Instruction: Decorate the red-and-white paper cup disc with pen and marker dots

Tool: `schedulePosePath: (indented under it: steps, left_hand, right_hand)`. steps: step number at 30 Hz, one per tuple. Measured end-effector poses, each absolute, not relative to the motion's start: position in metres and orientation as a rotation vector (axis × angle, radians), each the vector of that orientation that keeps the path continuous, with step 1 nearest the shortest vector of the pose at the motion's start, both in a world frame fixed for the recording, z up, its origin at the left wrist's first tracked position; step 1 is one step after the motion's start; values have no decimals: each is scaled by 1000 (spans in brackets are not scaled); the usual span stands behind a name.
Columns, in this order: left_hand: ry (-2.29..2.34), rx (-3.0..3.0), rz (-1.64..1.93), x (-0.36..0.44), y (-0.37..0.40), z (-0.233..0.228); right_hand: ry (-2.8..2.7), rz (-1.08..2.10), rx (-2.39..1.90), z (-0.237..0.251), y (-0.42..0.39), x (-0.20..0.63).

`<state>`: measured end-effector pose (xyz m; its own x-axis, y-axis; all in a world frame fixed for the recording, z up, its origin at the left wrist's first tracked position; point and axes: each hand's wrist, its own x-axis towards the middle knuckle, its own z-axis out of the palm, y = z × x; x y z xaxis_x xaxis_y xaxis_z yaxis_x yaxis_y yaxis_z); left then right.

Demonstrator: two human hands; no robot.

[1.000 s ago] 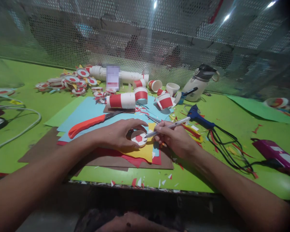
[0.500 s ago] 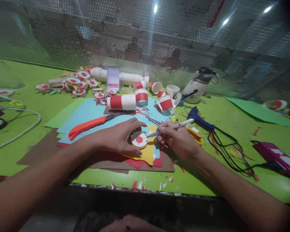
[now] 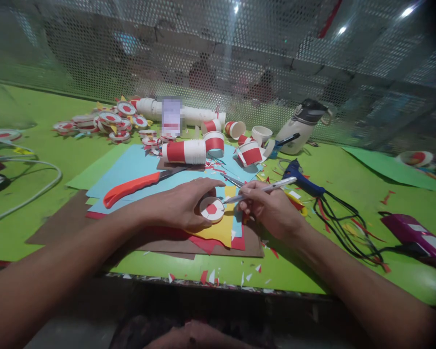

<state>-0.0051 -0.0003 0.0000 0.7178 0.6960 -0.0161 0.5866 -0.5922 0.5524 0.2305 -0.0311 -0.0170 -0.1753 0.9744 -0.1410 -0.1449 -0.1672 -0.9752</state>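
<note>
Currently, my left hand [image 3: 179,206] curls thumb and fingers around the red-centred white disc [image 3: 212,210], over yellow paper [image 3: 220,235]; my right hand [image 3: 269,206] pinches a silver pen [image 3: 281,183], tip by the disc's right edge.

The left hand [image 3: 181,203] hides part of the near-left side of the disc [image 3: 212,211]; pen [image 3: 269,187] contact is too fine to resolve. The right hand [image 3: 272,208] obscures the middle of the scissors [image 3: 303,211]. Far: label [image 3: 172,116] pixelated, shapes behind the mesh [image 3: 94,68] blurred. The purple case [image 3: 414,235] is cut off at right.
</note>
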Motion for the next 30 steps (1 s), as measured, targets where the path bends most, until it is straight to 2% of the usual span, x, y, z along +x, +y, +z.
schedulePosePath:
  steps: [11,22,30]
  left_hand:
    - [809,2363,245,-13,2,4]
    - [943,2328,352,-5,5,-6]
    - [740,2375,241,-19,6,3]
  right_hand:
    - [-1143,1503,-1085,-19,-32,229]
    - [-1188,1401,-1163,-17,-35,226]
    - [-1203,1423,-1140,-18,-36,227]
